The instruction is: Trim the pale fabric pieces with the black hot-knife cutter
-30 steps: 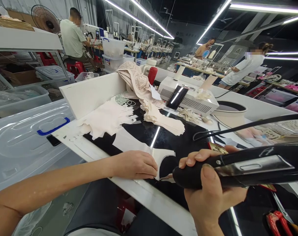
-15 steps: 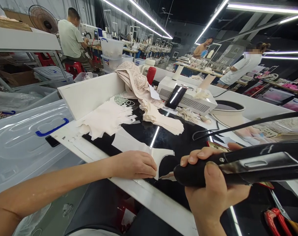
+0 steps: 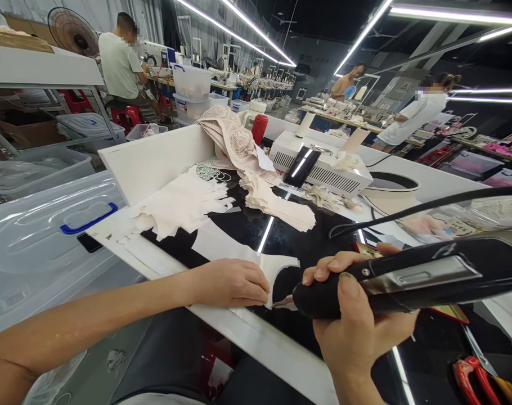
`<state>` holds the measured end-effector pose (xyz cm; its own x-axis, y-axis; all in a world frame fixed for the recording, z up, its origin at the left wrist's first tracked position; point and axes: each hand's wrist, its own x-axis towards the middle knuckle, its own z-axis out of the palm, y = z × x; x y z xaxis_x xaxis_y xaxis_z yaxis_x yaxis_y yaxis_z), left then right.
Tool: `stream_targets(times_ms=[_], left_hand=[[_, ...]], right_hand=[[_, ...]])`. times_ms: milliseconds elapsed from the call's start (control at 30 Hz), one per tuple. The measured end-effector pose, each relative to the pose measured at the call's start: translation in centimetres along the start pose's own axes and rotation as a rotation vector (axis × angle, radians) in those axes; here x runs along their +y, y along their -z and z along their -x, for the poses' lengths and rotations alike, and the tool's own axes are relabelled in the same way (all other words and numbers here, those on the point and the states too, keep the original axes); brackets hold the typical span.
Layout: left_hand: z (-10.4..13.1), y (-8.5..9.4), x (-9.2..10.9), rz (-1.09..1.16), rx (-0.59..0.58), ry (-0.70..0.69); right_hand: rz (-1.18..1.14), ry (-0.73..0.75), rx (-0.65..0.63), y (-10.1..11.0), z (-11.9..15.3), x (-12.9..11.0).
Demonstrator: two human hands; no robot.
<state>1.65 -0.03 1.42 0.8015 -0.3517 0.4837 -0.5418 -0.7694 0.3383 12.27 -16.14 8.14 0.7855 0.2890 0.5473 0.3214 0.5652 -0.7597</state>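
My left hand is closed at the near end of a white cut fabric piece, its fingertips pressed together on the narrow corner. This piece lies flat on the glossy black tabletop. In my right hand is a black corded handheld tool with a silver lever along its side. Its slim metal tip points left and meets or nearly meets the fabric corner beside my left fingertips; contact is hard to tell. Under my left fingers the fabric edge is hidden.
Cream fabric stacks and another pile lie beyond my hands. Behind them stand a white vented box and a black cylinder. Red-handled scissors rest at lower right. A lidded plastic bin is at left; co-workers are farther off.
My right hand and the tool have shifted slightly left, bringing the tip closer to the fabric corner. My left hand and the fabric have stayed in place.
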Motion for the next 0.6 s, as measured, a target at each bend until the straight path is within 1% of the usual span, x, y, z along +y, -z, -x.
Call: stream_targets(times_ms=[267, 500, 600], left_hand=[[0.05, 0.06, 0.02, 0.012, -0.051, 0.033], [0.15, -0.10, -0.02, -0.017, -0.036, 0.011], [0.21, 0.00, 0.00, -0.017, -0.011, 0.010]], right_hand=[[-0.032, 0.007, 0.012, -0.26, -0.14, 0.05], [0.002, -0.011, 0.004, -0.43, 0.00, 0.14], [0.004, -0.022, -0.003, -0.34, 0.10, 0.09]])
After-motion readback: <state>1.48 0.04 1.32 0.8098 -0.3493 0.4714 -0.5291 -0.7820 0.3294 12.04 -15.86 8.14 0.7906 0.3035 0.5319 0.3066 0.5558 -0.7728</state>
